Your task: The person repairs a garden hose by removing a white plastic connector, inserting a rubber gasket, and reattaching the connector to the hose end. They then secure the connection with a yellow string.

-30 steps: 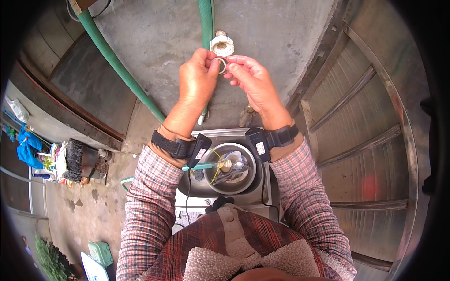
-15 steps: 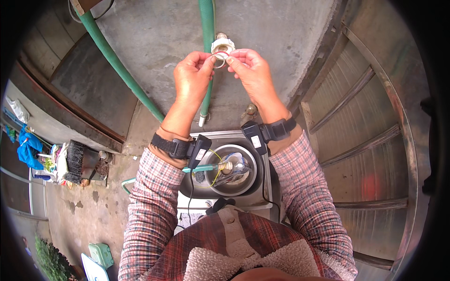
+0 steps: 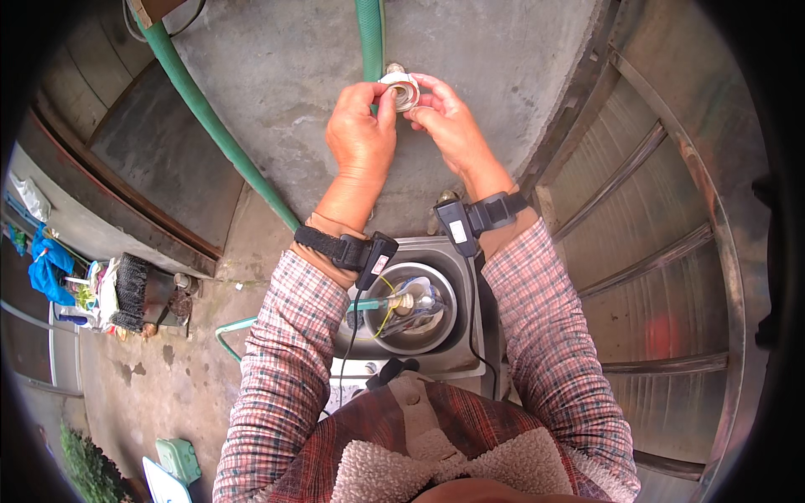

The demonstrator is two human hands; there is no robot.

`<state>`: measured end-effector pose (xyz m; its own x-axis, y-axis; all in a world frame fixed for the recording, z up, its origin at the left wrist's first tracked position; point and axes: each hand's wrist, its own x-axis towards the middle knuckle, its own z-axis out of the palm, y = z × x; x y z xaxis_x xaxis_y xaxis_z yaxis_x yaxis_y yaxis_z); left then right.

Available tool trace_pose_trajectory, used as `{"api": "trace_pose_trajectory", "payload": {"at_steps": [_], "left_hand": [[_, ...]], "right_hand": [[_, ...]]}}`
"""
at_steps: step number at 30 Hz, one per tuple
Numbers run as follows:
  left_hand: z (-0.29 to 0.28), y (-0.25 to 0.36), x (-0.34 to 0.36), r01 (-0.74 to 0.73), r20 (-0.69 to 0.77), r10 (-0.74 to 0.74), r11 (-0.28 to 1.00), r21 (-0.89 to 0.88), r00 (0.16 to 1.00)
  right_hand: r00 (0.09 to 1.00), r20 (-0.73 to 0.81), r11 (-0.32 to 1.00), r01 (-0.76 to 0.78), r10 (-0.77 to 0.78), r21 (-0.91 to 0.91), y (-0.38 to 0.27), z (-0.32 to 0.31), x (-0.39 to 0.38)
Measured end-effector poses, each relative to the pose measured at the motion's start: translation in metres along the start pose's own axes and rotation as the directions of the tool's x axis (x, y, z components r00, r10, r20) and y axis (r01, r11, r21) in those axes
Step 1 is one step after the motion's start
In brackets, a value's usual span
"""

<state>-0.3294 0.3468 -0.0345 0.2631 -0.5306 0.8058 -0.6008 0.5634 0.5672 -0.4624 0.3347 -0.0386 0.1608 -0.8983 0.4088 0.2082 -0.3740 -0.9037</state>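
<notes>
A pale pipe fitting point(image 3: 388, 80) sticks out from the concrete wall, partly hidden behind my fingers. Against its open mouth is a thin ring with a reddish edge point(image 3: 414, 89). My left hand point(image 3: 362, 134) is closed, thumb and forefinger pinching at the left side of the ring and fitting. From the other side my right hand point(image 3: 450, 124) curls its fingers round the right edge of the ring, thumb below. How far the ring sits inside the fitting cannot be made out.
A green hose point(image 3: 370, 38) hangs beside the fitting; another green hose point(image 3: 210, 130) slants down the wall at left. Below my arms stands a steel sink point(image 3: 470, 293) with a round metal bowl point(image 3: 449, 323) holding several items. A ribbed panel point(image 3: 646, 277) flanks the right.
The ring has gone from being held just below the fitting up against its mouth. My left hand has shifted right and turned, its thumb now pointing up; my right hand has tilted slightly.
</notes>
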Motion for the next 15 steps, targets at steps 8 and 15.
{"api": "trace_pose_trajectory", "payload": {"at_steps": [8,15], "left_hand": [[0.011,-0.007,-0.006,-0.141,-0.069,0.154,0.977,0.159,0.986],[0.011,-0.008,-0.005,-0.083,-0.046,0.088,0.992,0.09,0.995]], "right_hand": [[0.985,-0.091,0.987,0.15,-0.145,0.052,0.017,0.004,0.008],[0.952,-0.231,0.979,0.185,-0.2,-0.085,0.03,0.009,0.021]]}}
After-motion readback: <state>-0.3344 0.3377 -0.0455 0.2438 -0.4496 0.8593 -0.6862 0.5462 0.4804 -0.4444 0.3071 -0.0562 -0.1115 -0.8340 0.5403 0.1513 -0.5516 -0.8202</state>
